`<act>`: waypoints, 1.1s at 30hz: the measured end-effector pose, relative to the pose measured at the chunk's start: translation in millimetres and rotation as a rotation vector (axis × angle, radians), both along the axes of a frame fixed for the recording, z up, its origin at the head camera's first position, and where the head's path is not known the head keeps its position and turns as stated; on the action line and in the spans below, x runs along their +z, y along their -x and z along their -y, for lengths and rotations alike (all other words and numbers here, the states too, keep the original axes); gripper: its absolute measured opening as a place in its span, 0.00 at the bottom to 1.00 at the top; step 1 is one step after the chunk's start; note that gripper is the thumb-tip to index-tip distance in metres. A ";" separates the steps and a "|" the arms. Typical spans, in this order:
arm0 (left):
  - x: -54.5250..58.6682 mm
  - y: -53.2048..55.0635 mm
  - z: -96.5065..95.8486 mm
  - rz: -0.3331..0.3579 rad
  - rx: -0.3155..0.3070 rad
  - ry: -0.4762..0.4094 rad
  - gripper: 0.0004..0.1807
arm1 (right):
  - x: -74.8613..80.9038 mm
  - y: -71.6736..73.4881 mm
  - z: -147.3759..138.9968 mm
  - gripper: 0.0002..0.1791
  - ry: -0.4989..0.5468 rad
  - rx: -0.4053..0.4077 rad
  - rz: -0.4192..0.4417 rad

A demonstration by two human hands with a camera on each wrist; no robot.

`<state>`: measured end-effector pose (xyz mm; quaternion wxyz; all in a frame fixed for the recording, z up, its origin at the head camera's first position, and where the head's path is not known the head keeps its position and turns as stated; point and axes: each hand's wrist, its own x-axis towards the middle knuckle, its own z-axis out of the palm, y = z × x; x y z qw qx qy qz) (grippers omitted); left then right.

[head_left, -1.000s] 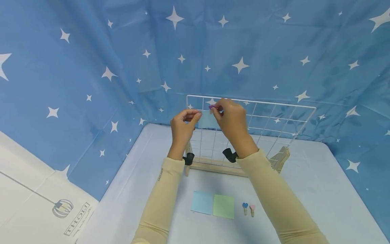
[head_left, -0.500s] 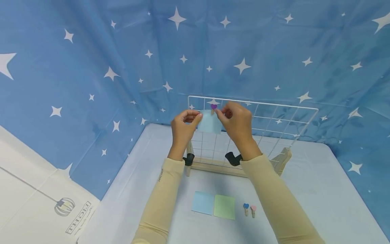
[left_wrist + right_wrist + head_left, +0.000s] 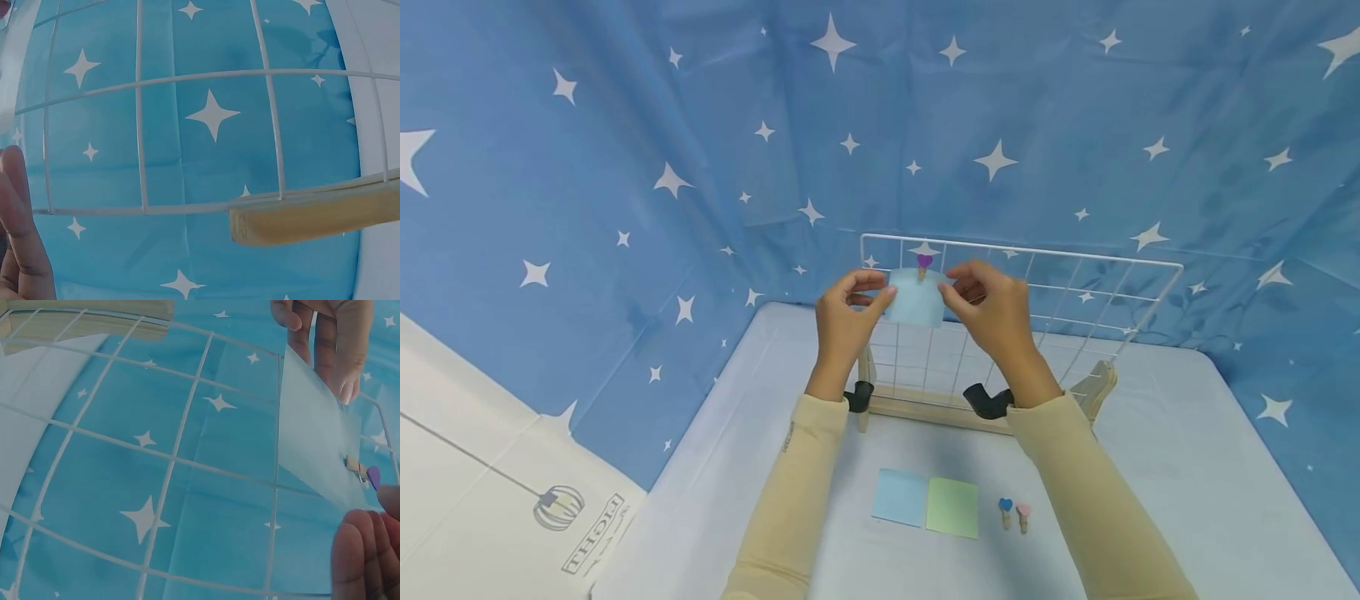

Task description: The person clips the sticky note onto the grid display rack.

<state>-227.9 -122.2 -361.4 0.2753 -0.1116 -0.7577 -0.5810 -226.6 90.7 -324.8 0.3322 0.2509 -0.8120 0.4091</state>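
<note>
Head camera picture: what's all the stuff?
table: one, white, underneath
wooden base: one, tan, on table
wire grid: one, white, on wooden base
clipped paper: one, light blue, grid's upper left
purple clip: one, purple heart, clipped paper's top edge
blue paper: one, light blue, on table
green paper: one, green, right of blue paper
blue clip: one, blue heart, right of green paper
pink clip: one, pink heart, right of blue clip
curtain: one, starry blue, behind grid
printed sheet: one, white, lower left
wrist gear: two, black, at wrists
sleeves: two, pale yellow, on arms
left hand: one, bare, clipped paper's left edge
right hand: one, bare, clipped paper's right edge
</note>
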 end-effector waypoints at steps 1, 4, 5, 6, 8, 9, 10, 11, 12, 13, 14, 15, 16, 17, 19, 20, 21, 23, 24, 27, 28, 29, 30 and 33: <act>-0.4 -1.9 0.7 0.001 0.004 0.004 0.14 | -0.6 -1.0 -0.8 0.08 0.015 -0.001 0.005; -2.8 -8.5 3.1 -0.002 0.018 0.022 0.15 | -3.0 -4.6 -3.9 0.08 0.065 0.009 0.016; -3.9 -11.0 4.0 -0.005 0.021 0.024 0.16 | -3.9 -5.8 -5.1 0.08 0.081 0.018 0.019; -5.2 -13.0 4.9 -0.011 0.019 0.023 0.16 | -4.7 -7.0 -6.2 0.08 0.091 0.028 0.020; -6.7 -17.7 6.4 -0.021 0.014 0.016 0.16 | -6.3 -9.4 -8.7 0.07 0.111 0.056 0.030; -7.5 -19.8 7.1 -0.025 0.009 0.010 0.16 | -7.0 -10.5 -9.9 0.07 0.118 0.069 0.035; -8.0 -21.6 7.8 -0.030 0.003 0.007 0.16 | -7.6 -11.7 -11.2 0.07 0.123 0.079 0.042; -8.3 -23.5 8.4 -0.034 -0.004 0.004 0.16 | -8.2 -13.1 -12.3 0.08 0.125 0.087 0.051; -8.6 -25.1 8.9 -0.036 -0.011 0.003 0.16 | -9.0 -14.3 -13.5 0.08 0.127 0.094 0.064; -8.8 -26.8 9.3 -0.037 -0.019 0.003 0.16 | -9.8 -15.6 -14.7 0.09 0.128 0.098 0.076; -9.1 -28.3 9.6 -0.035 -0.026 0.004 0.16 | -10.6 -16.8 -15.7 0.09 0.128 0.100 0.089; -9.4 -29.6 10.0 -0.034 -0.033 0.008 0.16 | -11.6 -18.1 -16.7 0.10 0.125 0.098 0.101; -9.5 -31.0 10.2 -0.032 -0.041 0.011 0.16 | -12.5 -19.4 -17.8 0.10 0.124 0.096 0.114; -9.7 -32.2 10.3 -0.029 -0.049 0.013 0.16 | -13.4 -20.7 -18.8 0.10 0.124 0.095 0.127; -10.8 -33.6 10.2 -0.020 -0.069 0.014 0.16 | -14.9 -23.3 -21.3 0.10 0.128 0.091 0.150; -11.3 -34.2 10.0 -0.018 -0.079 0.016 0.16 | -15.4 -24.6 -22.7 0.10 0.133 0.091 0.163; -11.9 -34.7 9.9 -0.016 -0.087 0.016 0.16 | -15.9 -25.9 -24.1 0.10 0.138 0.092 0.176; -13.7 -35.8 10.1 -0.015 -0.103 0.013 0.16 | -16.7 -28.3 -26.9 0.10 0.149 0.103 0.201; -14.7 -36.3 10.3 -0.014 -0.109 0.011 0.16 | -17.2 -29.5 -28.3 0.10 0.154 0.109 0.214; -17.0 -38.6 11.2 -0.010 -0.124 0.006 0.17 | -19.2 -32.5 -33.0 0.11 0.162 0.124 0.241; -17.7 -39.4 11.5 -0.007 -0.131 0.003 0.17 | -20.1 -33.4 -34.6 0.11 0.164 0.129 0.248; -18.4 -40.0 11.8 -0.003 -0.135 0.001 0.17 | -21.0 -34.2 -36.2 0.11 0.167 0.131 0.254; -18.9 -40.9 12.0 -0.001 -0.141 -0.002 0.17 | -21.9 -35.1 -37.7 0.12 0.167 0.134 0.259; -20.6 -43.7 12.4 0.000 -0.154 -0.005 0.18 | -24.6 -37.6 -41.6 0.11 0.172 0.145 0.269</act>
